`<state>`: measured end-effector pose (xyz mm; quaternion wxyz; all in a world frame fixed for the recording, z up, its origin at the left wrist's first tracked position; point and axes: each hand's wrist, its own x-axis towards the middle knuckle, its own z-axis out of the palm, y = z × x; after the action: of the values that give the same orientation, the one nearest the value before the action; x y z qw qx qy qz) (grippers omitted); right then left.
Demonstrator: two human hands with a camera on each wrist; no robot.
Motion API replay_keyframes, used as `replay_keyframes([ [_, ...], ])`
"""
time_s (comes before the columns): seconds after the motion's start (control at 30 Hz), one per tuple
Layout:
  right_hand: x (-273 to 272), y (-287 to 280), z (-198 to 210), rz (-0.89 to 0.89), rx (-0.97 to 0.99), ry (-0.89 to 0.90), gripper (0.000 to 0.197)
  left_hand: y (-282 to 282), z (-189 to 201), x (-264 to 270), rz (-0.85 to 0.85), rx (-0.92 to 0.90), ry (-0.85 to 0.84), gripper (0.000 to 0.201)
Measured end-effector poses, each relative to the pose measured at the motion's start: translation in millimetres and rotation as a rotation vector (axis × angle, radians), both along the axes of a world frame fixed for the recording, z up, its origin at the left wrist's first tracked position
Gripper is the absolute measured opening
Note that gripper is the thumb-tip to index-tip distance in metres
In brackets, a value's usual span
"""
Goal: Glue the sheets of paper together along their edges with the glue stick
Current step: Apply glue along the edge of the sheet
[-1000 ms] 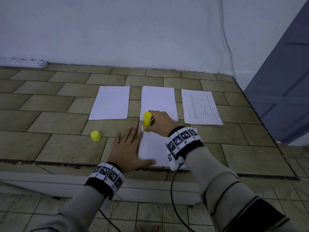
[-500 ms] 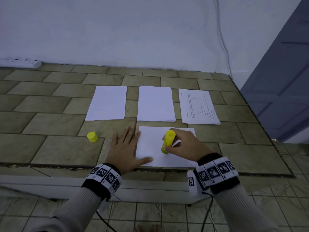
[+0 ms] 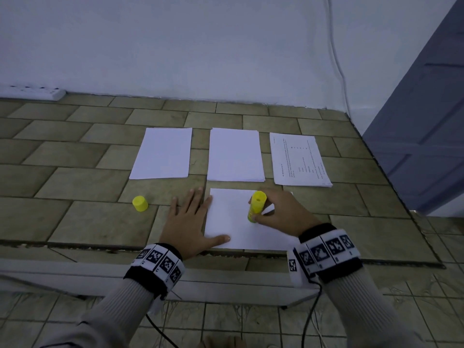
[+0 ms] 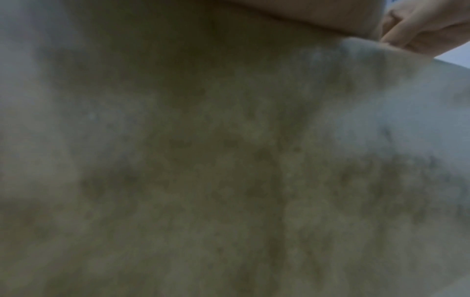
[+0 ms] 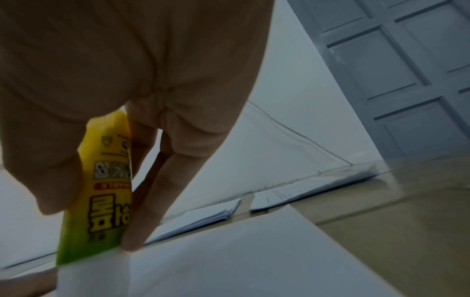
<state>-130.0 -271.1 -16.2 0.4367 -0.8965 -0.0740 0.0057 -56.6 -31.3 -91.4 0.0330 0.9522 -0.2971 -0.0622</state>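
Observation:
A white sheet [image 3: 231, 222] lies on the tiled ledge in front of me. My left hand [image 3: 190, 217] rests flat at its left edge, fingers spread and thumb on the paper. My right hand [image 3: 273, 212] grips the yellow glue stick [image 3: 256, 206] over the middle of the sheet, tip down. In the right wrist view the glue stick [image 5: 106, 193] stands between thumb and fingers with its green end on the sheet [image 5: 254, 261]. The left wrist view is blurred, showing only tile and my right hand's fingers [image 4: 417, 30].
Beyond the sheet lie three paper stacks: a blank one at left [image 3: 163, 153], a blank one in the middle [image 3: 234, 154], a printed one at right [image 3: 298, 159]. The yellow cap [image 3: 140, 203] stands left of my left hand. A grey door [image 3: 426, 121] closes off the right side.
My right hand carried the glue stick from the sheet's far left corner to its middle, then nudged it slightly farther away. The left hand stayed flat in place.

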Motion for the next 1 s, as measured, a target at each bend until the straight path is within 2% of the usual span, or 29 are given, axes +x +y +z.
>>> replay_keyframes([
  [0.2, 44.9, -16.4, -2.4, -0.088, -0.043, 0.001, 0.010, -0.5, 1.7, 0.3, 0.007, 0.018, 0.012, 0.127],
  [0.37, 53.0, -17.8, 0.6, -0.112, -0.100, -0.010, 0.009, -0.2, 1.8, 0.1, 0.011, 0.024, 0.016, 0.127],
  [0.57, 10.9, -31.9, -6.4, -0.080, -0.056, -0.050, 0.010, -0.7, 2.7, -0.4, 0.012, 0.027, 0.005, 0.128],
  [0.8, -48.8, -51.6, -3.8, -0.150, -0.027, 0.060, 0.015, -1.3, 3.9, -2.0, 0.005, 0.010, -0.002, 0.129],
  [0.9, -59.8, -55.3, -3.7, -0.144, -0.028, 0.050, 0.025, -1.1, 3.5, -2.0, 0.007, 0.012, -0.007, 0.129],
  [1.0, -62.9, -55.0, -4.5, -0.111, -0.034, 0.037, 0.025, -0.8, 3.0, -1.9, 0.008, 0.005, 0.003, 0.129],
])
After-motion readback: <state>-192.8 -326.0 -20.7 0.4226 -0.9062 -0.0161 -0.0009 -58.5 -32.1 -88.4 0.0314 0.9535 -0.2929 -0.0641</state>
